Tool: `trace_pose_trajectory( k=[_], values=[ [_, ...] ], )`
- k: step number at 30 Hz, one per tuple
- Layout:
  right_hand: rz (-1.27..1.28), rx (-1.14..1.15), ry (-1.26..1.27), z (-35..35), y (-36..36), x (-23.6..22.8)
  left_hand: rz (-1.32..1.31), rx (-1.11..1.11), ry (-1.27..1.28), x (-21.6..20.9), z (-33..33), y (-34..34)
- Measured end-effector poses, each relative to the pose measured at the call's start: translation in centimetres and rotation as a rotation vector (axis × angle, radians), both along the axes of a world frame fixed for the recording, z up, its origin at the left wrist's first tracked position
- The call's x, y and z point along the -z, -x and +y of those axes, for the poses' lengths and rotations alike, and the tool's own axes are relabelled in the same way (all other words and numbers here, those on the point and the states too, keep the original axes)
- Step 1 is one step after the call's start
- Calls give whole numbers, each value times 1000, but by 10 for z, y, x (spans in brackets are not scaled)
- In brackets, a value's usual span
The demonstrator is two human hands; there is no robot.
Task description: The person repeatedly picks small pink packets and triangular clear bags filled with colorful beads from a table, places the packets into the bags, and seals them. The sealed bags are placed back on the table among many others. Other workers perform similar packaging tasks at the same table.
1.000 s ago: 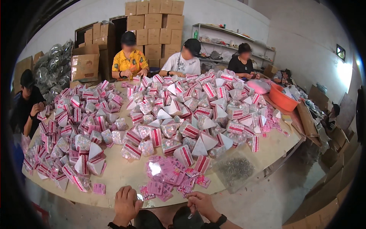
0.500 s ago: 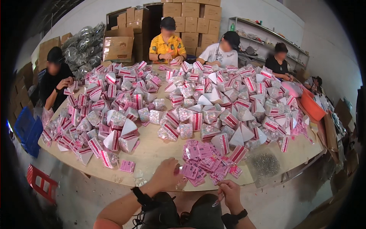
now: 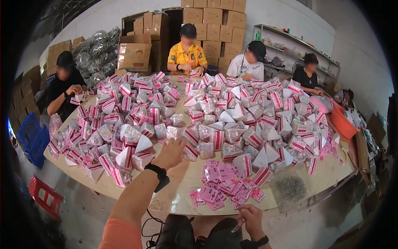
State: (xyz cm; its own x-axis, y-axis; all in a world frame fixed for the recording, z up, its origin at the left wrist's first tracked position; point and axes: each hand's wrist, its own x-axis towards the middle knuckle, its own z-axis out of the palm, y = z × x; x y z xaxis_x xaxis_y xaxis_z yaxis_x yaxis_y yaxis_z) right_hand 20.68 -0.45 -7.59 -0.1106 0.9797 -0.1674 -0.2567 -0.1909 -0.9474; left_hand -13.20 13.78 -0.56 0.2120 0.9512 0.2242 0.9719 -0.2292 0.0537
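Pink cards (image 3: 224, 185) were left loose. The left hand (image 3: 173, 151) was extended part-open beside heaped wedge-shaped packs (image 3: 190, 152), none yet visibly gripped, contact uncertain; a shiny piece (image 3: 235, 228) was pinched by the right hand (image 3: 251, 217).

We stretch our left forearm (image 3: 137, 197) well forward and slightly rightward, the left hand (image 3: 171, 152) palm down, its fingers loosely extended; we hold our right hand (image 3: 251, 220) low and nearer our body, its fingers curled and pinched together
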Motion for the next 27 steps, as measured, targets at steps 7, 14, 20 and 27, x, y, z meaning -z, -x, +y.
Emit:
trace_pose_trajectory(
  k=[7,14,20,27],
  values=[
    [7,0,10,-1,0,-2,-94,71,-20,10,13,-6],
    [-8,13,6,-1,0,-2,-127,-6,23,-2,-19,0],
    [-12,11,30,1,5,-10,-1564,-76,-7,29,-65,5],
    [90,-168,6,-8,16,-51,-2505,142,307,30,-138,-43]
  ],
)
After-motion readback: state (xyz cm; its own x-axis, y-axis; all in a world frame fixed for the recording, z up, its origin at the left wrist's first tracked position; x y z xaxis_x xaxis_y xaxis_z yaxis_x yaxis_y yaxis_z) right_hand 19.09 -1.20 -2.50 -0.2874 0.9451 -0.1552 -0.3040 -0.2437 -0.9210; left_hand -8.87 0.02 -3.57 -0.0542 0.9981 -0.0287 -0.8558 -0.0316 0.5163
